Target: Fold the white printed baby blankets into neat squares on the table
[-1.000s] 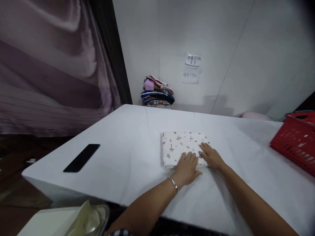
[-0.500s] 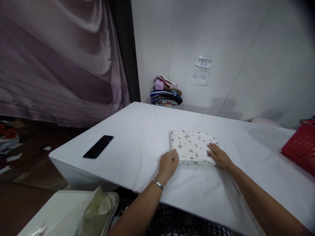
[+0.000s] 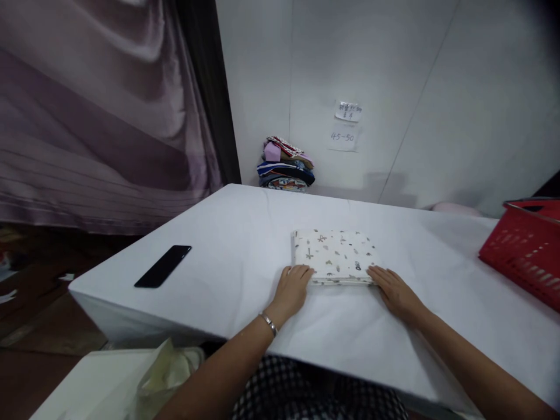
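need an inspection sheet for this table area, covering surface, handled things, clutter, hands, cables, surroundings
Surface: white-covered table, covering slightly creased
Handled things: folded white cloth with small printed motifs, lying flat
Clutter: flat black rectangular slab on the left; red perforated basket on the right
Hands: left hand at the cloth's near left corner, right hand at its near right
Cables: nothing seen
Surroundings: multicoloured fabric pile, pale wall, purplish draped curtain

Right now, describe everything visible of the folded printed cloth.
The folded printed cloth looks like white fabric with small, scattered grey and brown motifs. It lies flat on the white tabletop, a layered rectangle with folds showing along its near edge. The left hand and right hand touch its near corners.
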Demonstrator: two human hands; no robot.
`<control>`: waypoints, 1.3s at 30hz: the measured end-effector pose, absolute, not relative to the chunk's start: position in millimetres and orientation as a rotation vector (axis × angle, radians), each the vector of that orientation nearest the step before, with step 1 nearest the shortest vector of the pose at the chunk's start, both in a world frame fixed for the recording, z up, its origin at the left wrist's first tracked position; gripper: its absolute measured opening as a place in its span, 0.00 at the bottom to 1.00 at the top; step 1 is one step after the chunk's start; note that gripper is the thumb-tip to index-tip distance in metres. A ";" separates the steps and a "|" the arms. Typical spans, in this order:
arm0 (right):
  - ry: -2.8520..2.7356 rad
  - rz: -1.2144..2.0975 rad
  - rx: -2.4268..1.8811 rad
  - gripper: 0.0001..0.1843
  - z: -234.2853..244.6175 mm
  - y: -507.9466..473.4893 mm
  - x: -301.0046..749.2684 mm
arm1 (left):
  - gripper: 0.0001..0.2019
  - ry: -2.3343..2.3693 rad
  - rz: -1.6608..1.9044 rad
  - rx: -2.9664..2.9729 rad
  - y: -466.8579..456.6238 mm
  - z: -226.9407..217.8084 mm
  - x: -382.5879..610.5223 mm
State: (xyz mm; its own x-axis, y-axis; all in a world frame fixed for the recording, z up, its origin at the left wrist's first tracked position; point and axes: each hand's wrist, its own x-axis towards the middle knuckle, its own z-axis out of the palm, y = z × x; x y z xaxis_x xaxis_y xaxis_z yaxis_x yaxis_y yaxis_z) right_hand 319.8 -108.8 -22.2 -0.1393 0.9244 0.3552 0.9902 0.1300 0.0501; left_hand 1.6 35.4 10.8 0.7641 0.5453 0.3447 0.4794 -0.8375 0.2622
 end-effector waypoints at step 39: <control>-1.305 0.329 -1.643 0.24 71.5 -37.8 360.3 | 0.18 1.076 0.722 1.517 108.7 64.9 35.0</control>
State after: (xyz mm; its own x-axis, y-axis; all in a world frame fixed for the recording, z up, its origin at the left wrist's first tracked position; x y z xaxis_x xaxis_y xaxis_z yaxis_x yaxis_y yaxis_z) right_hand 360.3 -37.8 71.5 0.3874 0.8571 0.3397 0.5932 0.0503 -0.8035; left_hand 35.0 108.7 64.9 0.4042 0.9088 -0.1034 0.2492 -0.0007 0.9684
